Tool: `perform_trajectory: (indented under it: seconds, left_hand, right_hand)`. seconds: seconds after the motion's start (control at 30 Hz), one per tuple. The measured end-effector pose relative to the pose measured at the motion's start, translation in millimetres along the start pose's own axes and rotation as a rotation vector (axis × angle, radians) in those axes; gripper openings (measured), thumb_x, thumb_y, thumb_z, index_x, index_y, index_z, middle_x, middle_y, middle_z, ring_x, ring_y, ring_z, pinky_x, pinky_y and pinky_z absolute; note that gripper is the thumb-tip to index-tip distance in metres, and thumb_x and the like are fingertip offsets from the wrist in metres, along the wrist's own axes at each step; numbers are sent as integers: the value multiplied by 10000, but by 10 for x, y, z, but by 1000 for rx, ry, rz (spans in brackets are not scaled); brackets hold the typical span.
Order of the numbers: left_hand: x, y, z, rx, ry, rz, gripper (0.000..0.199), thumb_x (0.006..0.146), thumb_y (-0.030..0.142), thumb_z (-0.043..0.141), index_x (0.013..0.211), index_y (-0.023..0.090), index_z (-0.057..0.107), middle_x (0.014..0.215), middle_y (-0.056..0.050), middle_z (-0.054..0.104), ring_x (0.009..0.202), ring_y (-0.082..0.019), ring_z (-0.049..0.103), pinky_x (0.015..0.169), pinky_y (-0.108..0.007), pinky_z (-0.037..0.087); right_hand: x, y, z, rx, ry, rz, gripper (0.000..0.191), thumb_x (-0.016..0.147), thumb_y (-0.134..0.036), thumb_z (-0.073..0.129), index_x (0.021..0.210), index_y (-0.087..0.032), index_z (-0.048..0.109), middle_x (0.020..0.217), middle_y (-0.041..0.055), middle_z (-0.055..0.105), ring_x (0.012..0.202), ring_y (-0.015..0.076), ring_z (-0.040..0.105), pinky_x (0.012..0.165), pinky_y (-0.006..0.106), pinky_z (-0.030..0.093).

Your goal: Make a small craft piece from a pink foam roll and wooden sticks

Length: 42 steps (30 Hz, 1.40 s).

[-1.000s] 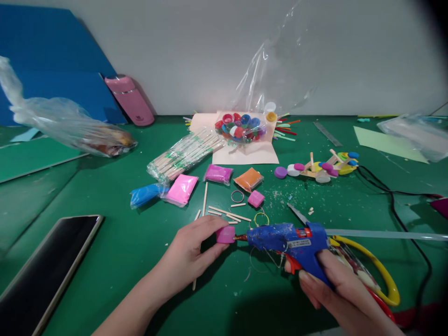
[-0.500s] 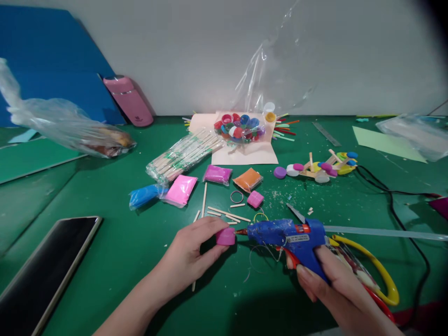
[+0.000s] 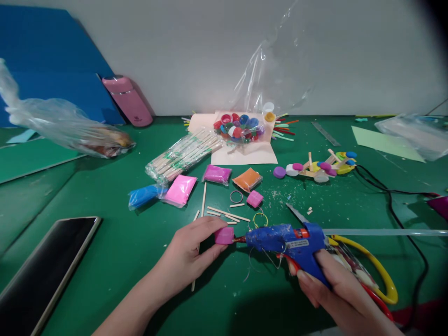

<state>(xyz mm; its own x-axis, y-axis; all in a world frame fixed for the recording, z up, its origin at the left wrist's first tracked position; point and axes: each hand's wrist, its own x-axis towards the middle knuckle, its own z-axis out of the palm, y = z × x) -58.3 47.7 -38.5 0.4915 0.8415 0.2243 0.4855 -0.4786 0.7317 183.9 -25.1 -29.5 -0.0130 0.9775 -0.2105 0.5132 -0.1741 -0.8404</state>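
Between the thumb and fingers of my left hand (image 3: 191, 252) is a small pink bottle cap (image 3: 224, 235). My right hand (image 3: 336, 289) grips a blue hot glue gun (image 3: 283, 240) by its handle, fingers at the red trigger. The gun's nozzle touches or almost touches the cap's right side. A clear glue stick (image 3: 381, 232) sticks out of the gun's back. Thin glue strings hang below the barrel. Just beyond my left hand lie several thin wooden sticks (image 3: 229, 213), a pink lump (image 3: 255, 199) and a yellow ring (image 3: 260, 220).
Behind lie clay packets (image 3: 217, 175), bagged sticks (image 3: 184, 156), a bag of coloured caps (image 3: 241, 128) and a caps-and-sticks model (image 3: 318, 169). Scissors (image 3: 385, 275) lie under my right hand, near a black cord (image 3: 399, 214). A phone (image 3: 49, 275) is at left, a pink bottle (image 3: 128, 100) behind.
The glue gun's nozzle has dipped slightly and its back has risen a little. The cap and my left hand have barely shifted.
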Motion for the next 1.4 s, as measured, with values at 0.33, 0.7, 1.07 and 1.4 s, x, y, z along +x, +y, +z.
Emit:
perform_trajectory:
  seconds: [0.33,0.7,1.07,1.4]
  left_hand:
    - [-22,14,-3,-10,-35,-18,216,778,154,501,983,200,554,956,-53,636,864,-158,586,757,-277,472]
    - [-17,9,-5,13,-8,-4,236,771,148,524,1000,204,543,960,-38,643,867,-140,588,764,-242,460]
    - [-9,29,-25,1,4,-7,238,756,141,542,989,185,564,953,-40,657,863,-138,599,754,-226,469]
    - [-36,-49,20,100,-125,-24,221,781,186,512,999,187,550,981,-67,571,917,-167,525,792,-290,434]
  right_hand:
    - [91,-1,-22,-12,-99,62,202,808,-395,407,815,-215,500,543,-29,497,478,125,483,433,214,391]
    - [33,-34,14,38,-3,48,211,797,-375,445,914,-220,526,540,-33,502,437,120,475,402,203,401]
    - [77,15,-53,13,-82,44,217,786,-378,463,923,-222,529,565,-12,533,486,147,517,444,226,435]
    - [151,111,-25,296,41,82,239,812,-397,446,676,-201,438,467,-48,473,464,102,439,480,216,361]
